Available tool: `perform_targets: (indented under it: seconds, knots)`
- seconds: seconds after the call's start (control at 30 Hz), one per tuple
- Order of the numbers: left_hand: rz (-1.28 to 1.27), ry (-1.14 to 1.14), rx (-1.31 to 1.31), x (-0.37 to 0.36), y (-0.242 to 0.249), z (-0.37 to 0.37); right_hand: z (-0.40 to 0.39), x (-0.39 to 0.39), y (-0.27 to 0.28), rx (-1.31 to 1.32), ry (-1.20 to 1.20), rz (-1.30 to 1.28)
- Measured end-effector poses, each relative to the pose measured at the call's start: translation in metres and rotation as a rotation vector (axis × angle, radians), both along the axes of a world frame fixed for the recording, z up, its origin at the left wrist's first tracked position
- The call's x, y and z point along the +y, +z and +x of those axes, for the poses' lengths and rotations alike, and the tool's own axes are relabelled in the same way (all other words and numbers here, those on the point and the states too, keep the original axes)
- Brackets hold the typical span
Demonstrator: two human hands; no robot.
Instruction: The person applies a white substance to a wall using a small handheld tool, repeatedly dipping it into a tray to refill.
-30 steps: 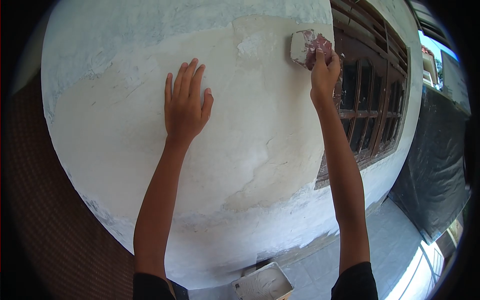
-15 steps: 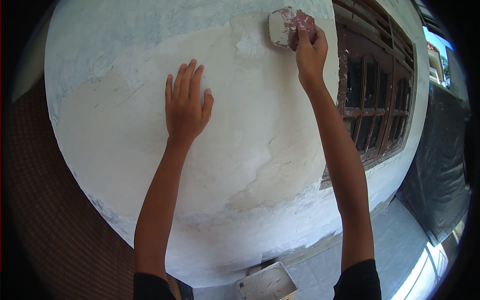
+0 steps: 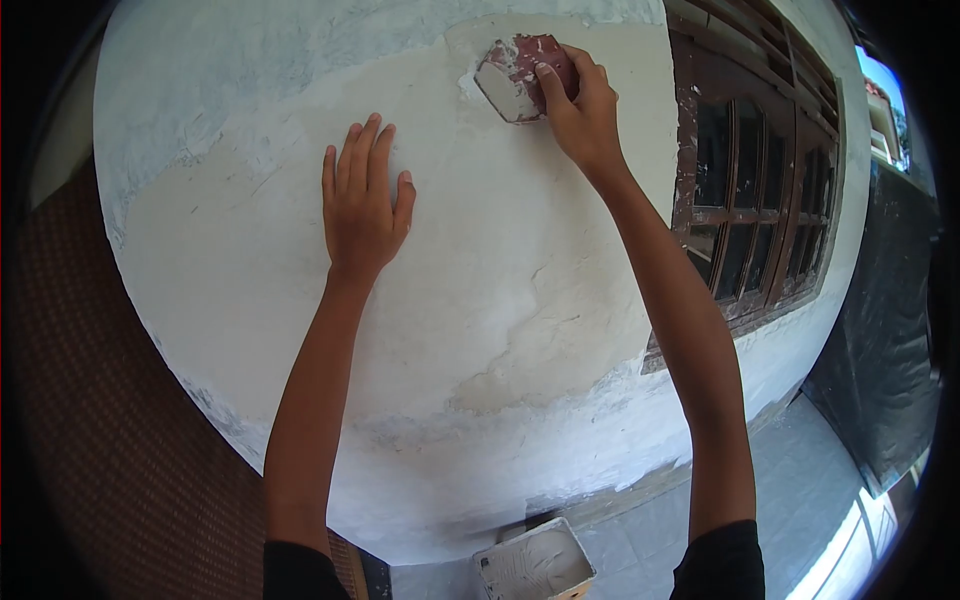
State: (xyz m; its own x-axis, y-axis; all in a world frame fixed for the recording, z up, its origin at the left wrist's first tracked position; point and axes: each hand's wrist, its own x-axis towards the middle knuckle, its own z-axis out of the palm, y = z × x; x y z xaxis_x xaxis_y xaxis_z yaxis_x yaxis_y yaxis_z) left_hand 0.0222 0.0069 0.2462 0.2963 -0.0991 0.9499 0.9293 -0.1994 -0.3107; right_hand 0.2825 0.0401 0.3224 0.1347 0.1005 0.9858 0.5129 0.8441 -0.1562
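My right hand (image 3: pixel 583 112) grips a reddish-brown flat scraper (image 3: pixel 522 72) smeared with pale filler, held against the upper part of the wall (image 3: pixel 440 290). Its fingers wrap over the right side of the scraper, with the thumb on its face. Further left, my left hand (image 3: pixel 363 205) lies flat on the wall with its fingers stretched up and spread slightly, holding nothing. Around both hands the wall shows cream patches with rough, whitish edges.
A brown wooden window (image 3: pixel 745 210) with dark panes is at the right. Below the wall, a tub (image 3: pixel 540 565) of pale paste stands on the grey floor (image 3: pixel 650 545). Dark sheeting (image 3: pixel 870 320) hangs at the far right, and a brown woven surface (image 3: pixel 110 400) is at the left.
My right hand has moved left and slightly down with the scraper, which is now tilted differently. My left hand stays on the wall, almost in place.
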Motion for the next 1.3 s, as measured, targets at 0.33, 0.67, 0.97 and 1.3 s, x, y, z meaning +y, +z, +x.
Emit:
perform_targets:
  seconds: [0.33,0.67,0.97,1.3]
  knots:
    - [-0.052,0.071,-0.041,-0.002,-0.009,0.009,0.014,0.0,0.003,0.234,0.274,0.054]
    - [-0.096,0.113,-0.074,-0.005,-0.034,0.021,0.049,0.014,0.005,0.726,0.492,-0.023]
    - [-0.115,0.131,-0.081,-0.005,-0.051,0.02,0.066,0.013,-0.005,0.68,0.361,-0.043]
    - [-0.103,0.112,-0.081,-0.005,-0.055,0.021,0.068,0.01,-0.01,0.687,0.296,-0.045]
